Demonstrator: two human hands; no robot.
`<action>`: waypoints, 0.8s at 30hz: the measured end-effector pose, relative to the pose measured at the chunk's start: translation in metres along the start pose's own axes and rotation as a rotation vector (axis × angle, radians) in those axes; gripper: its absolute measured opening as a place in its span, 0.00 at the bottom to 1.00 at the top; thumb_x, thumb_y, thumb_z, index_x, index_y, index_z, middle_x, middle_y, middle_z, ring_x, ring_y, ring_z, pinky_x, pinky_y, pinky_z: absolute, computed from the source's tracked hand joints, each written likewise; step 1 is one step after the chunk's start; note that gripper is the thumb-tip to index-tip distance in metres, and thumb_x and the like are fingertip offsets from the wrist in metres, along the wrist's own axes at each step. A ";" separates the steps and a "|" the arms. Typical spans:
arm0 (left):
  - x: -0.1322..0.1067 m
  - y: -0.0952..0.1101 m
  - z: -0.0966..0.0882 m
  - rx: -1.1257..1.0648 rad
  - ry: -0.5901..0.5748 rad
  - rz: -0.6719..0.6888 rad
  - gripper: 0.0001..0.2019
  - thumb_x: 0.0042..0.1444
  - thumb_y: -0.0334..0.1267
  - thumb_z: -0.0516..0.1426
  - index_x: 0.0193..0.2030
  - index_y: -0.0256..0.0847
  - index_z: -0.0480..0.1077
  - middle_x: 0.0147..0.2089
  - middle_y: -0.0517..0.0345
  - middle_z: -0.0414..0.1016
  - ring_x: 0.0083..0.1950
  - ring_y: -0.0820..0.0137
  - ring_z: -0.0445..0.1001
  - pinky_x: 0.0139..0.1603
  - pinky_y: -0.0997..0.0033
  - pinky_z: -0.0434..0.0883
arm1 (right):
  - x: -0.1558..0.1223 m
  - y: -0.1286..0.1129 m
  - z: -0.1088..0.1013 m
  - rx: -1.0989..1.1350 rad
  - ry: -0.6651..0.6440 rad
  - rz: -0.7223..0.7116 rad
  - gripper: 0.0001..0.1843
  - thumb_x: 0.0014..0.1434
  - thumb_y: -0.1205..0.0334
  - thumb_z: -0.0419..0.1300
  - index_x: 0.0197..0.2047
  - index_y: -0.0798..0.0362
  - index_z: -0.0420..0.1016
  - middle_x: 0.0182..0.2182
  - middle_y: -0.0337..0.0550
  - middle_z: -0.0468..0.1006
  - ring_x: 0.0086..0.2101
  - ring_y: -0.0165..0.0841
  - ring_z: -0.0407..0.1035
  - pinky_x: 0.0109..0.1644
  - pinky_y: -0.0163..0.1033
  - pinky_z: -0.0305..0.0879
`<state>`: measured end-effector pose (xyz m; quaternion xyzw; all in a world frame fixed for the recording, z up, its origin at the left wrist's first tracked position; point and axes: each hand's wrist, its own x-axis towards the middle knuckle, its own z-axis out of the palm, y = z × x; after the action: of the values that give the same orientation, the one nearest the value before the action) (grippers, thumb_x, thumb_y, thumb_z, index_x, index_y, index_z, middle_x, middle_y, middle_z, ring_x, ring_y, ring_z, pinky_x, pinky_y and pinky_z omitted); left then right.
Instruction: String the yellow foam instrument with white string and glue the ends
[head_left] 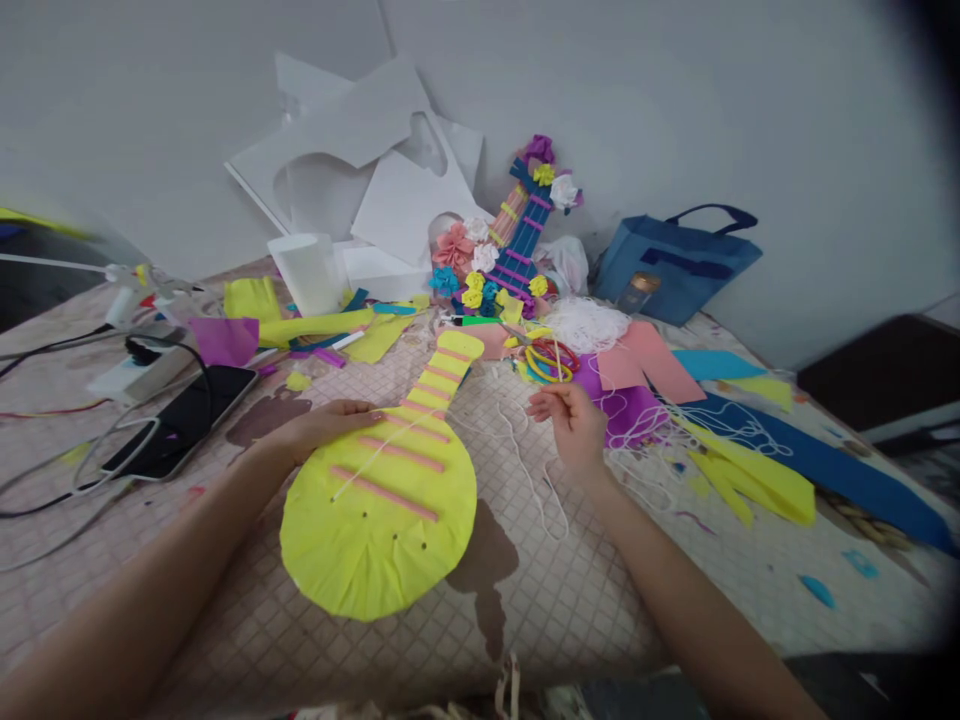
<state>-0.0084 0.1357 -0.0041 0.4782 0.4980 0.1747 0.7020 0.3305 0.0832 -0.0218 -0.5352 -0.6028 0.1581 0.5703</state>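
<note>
A yellow paper guitar shape (390,490) with pink strips lies on the quilted bed cover in front of me. My left hand (326,425) rests flat on its left edge near the neck, fingers stretched out. A white string (375,455) runs from a hole in the guitar body up along the neck. My right hand (570,420) hovers to the right of the neck, its fingers pinched on white string (525,470) that trails down over the cover.
A finished blue and purple paper guitar with paper flowers (517,240) leans at the wall, with white cardboard offcuts (360,160) behind. Coloured rubber bands (551,362), paper scraps, tangled string, a blue bag (675,262), a phone (187,415) and cables surround the work.
</note>
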 end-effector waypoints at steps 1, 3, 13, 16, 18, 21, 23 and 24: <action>0.000 0.001 0.000 0.009 0.005 0.006 0.21 0.43 0.49 0.65 0.41 0.38 0.74 0.38 0.49 0.79 0.34 0.61 0.76 0.35 0.67 0.71 | 0.000 0.000 -0.001 -0.010 0.005 0.019 0.11 0.62 0.54 0.52 0.38 0.53 0.66 0.27 0.40 0.76 0.23 0.29 0.72 0.26 0.34 0.68; -0.001 0.002 0.001 0.014 -0.002 0.012 0.21 0.44 0.50 0.64 0.40 0.37 0.74 0.39 0.48 0.79 0.34 0.61 0.76 0.35 0.67 0.71 | 0.000 -0.001 -0.002 -0.081 0.008 0.045 0.11 0.62 0.53 0.52 0.36 0.53 0.66 0.22 0.36 0.73 0.18 0.26 0.67 0.22 0.32 0.63; -0.002 0.004 0.000 -0.050 0.034 -0.008 0.17 0.43 0.50 0.65 0.34 0.39 0.74 0.34 0.52 0.79 0.31 0.62 0.76 0.34 0.66 0.71 | 0.007 0.005 -0.007 -0.352 -0.037 -0.080 0.18 0.63 0.53 0.48 0.25 0.52 0.63 0.13 0.34 0.65 0.16 0.26 0.59 0.23 0.32 0.54; -0.001 0.002 -0.001 -0.059 0.001 -0.016 0.18 0.44 0.51 0.64 0.37 0.39 0.75 0.38 0.50 0.80 0.36 0.59 0.77 0.37 0.64 0.71 | 0.006 0.003 -0.005 -0.271 -0.078 -0.055 0.12 0.63 0.55 0.50 0.31 0.52 0.66 0.20 0.36 0.71 0.20 0.26 0.65 0.27 0.32 0.59; -0.001 0.001 -0.002 -0.065 -0.011 -0.019 0.19 0.45 0.51 0.64 0.38 0.39 0.75 0.41 0.49 0.79 0.38 0.57 0.77 0.39 0.63 0.72 | 0.002 0.002 -0.004 -0.249 -0.107 -0.044 0.11 0.62 0.55 0.51 0.33 0.52 0.66 0.22 0.36 0.73 0.21 0.27 0.66 0.28 0.32 0.61; -0.001 0.000 -0.002 -0.065 -0.013 -0.011 0.19 0.45 0.51 0.63 0.39 0.39 0.74 0.40 0.49 0.79 0.38 0.57 0.77 0.38 0.64 0.72 | -0.004 0.005 -0.005 -0.315 -0.121 -0.085 0.14 0.63 0.55 0.51 0.28 0.52 0.65 0.18 0.34 0.68 0.18 0.26 0.63 0.26 0.32 0.57; -0.002 -0.001 -0.002 -0.049 -0.008 0.000 0.18 0.46 0.51 0.63 0.38 0.40 0.74 0.39 0.50 0.79 0.37 0.58 0.77 0.36 0.65 0.71 | 0.000 0.009 -0.007 -0.385 -0.102 -0.126 0.17 0.63 0.55 0.49 0.25 0.52 0.64 0.15 0.34 0.65 0.16 0.26 0.60 0.24 0.33 0.55; -0.002 -0.001 -0.001 -0.036 -0.001 0.005 0.18 0.46 0.51 0.63 0.37 0.40 0.74 0.38 0.50 0.79 0.36 0.58 0.77 0.35 0.65 0.71 | 0.006 0.011 -0.008 -0.418 -0.091 -0.143 0.18 0.64 0.55 0.49 0.24 0.52 0.63 0.14 0.34 0.64 0.16 0.26 0.59 0.24 0.33 0.55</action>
<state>-0.0104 0.1342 -0.0043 0.4670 0.4933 0.1851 0.7102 0.3436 0.0892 -0.0252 -0.5900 -0.6839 0.0127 0.4290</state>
